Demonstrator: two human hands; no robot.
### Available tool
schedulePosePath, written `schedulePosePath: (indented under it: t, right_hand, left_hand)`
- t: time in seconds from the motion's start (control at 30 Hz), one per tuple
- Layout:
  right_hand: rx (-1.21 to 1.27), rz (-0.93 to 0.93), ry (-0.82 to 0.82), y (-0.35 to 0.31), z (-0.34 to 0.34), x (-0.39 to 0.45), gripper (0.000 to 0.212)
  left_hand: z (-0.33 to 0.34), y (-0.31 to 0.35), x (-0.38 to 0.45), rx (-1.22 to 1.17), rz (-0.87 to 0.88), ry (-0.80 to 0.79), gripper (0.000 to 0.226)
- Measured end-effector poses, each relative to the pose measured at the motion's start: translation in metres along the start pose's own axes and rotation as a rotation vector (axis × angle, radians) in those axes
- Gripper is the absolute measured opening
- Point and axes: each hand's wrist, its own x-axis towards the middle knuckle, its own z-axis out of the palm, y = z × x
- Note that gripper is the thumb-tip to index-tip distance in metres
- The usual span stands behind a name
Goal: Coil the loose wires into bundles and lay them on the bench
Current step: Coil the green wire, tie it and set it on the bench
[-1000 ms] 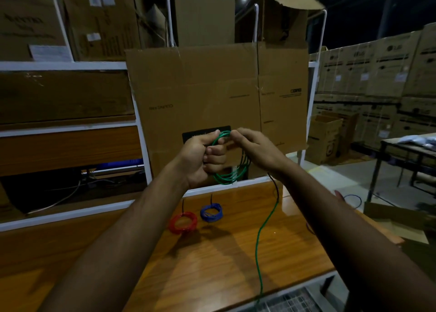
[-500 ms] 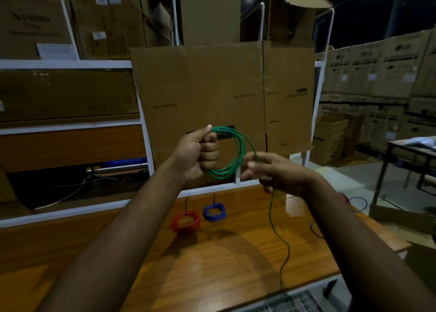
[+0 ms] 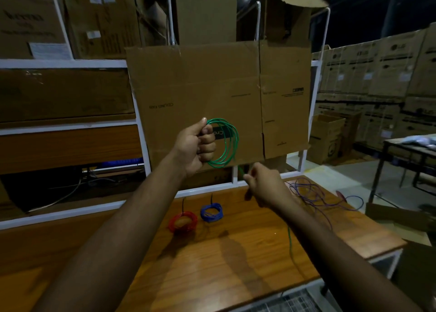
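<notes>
My left hand [image 3: 197, 147] is raised above the bench and shut on a coil of green wire [image 3: 227, 144] made of several loops. Below and to the right of the coil, my right hand [image 3: 264, 185] pinches the loose green tail, which trails down under my forearm toward the bench's front edge [image 3: 290, 243]. On the wooden bench [image 3: 236, 252] lie a red wire bundle [image 3: 182, 221] and a blue wire bundle [image 3: 211, 212], side by side. A loose tangle of purple wire [image 3: 311, 193] is spread at the bench's right end.
A big flattened cardboard sheet [image 3: 212, 92] leans on the white rack [image 3: 70, 63] behind the bench. Boxes fill the rack's top shelf. Stacked cartons [image 3: 377, 80] line the right wall, with a dark table [image 3: 405, 146] in front of them.
My right hand has dropped from the coil's top, down and right along the green tail. The left hand has kept hold of the coil. The view shifted, bringing the purple tangle into sight.
</notes>
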Motion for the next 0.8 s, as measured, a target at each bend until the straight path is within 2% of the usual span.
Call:
schedulePosePath:
  t: [0.1, 0.2, 0.23, 0.27, 0.4, 0.47, 0.53, 0.63, 0.7, 0.8]
  right_hand:
    - [-0.303, -0.252, -0.099, -0.029, -0.013, -0.02, 0.021]
    - [-0.436, -0.458, -0.352, -0.057, -0.037, -0.039, 0.03]
    - [-0.478, -0.519, -0.406, -0.064, -0.043, -0.042, 0.035]
    - [-0.503, -0.576, -0.392, -0.072, -0.049, -0.045, 0.038]
    - [-0.427, -0.754, 0.007, -0.089, -0.061, -0.036, 0.03]
    - [-0.382, -0.716, 0.146, -0.091, -0.066, -0.026, 0.024]
    - [-0.322, -0.704, 0.302, -0.089, -0.066, -0.014, 0.013]
    - [-0.335, -0.657, 0.42, -0.084, -0.063, 0.007, 0.024]
    - [-0.186, -0.576, 0.309, -0.079, -0.068, 0.017, 0.028]
    - [0.138, -0.463, -0.196, -0.066, -0.084, 0.023, 0.018]
  left_hand:
    - [-0.001, -0.005, 0.003, -0.008, 0.002, 0.039, 0.041]
    - [-0.002, -0.012, 0.003, 0.003, -0.004, 0.067, 0.041]
    - [-0.001, -0.015, 0.002, 0.016, -0.003, 0.074, 0.042]
    - [0.0, -0.017, 0.001, 0.039, 0.001, 0.083, 0.042]
    - [0.008, -0.025, -0.004, 0.179, 0.058, 0.093, 0.043]
    - [0.01, -0.027, -0.004, 0.25, 0.091, 0.079, 0.041]
    - [0.013, -0.027, -0.004, 0.207, 0.065, 0.031, 0.038]
    - [0.015, -0.023, -0.007, 0.118, -0.001, -0.015, 0.032]
    - [0.013, -0.021, -0.006, 0.055, -0.044, -0.022, 0.036]
    - [0.007, -0.017, -0.005, -0.001, -0.071, 0.005, 0.039]
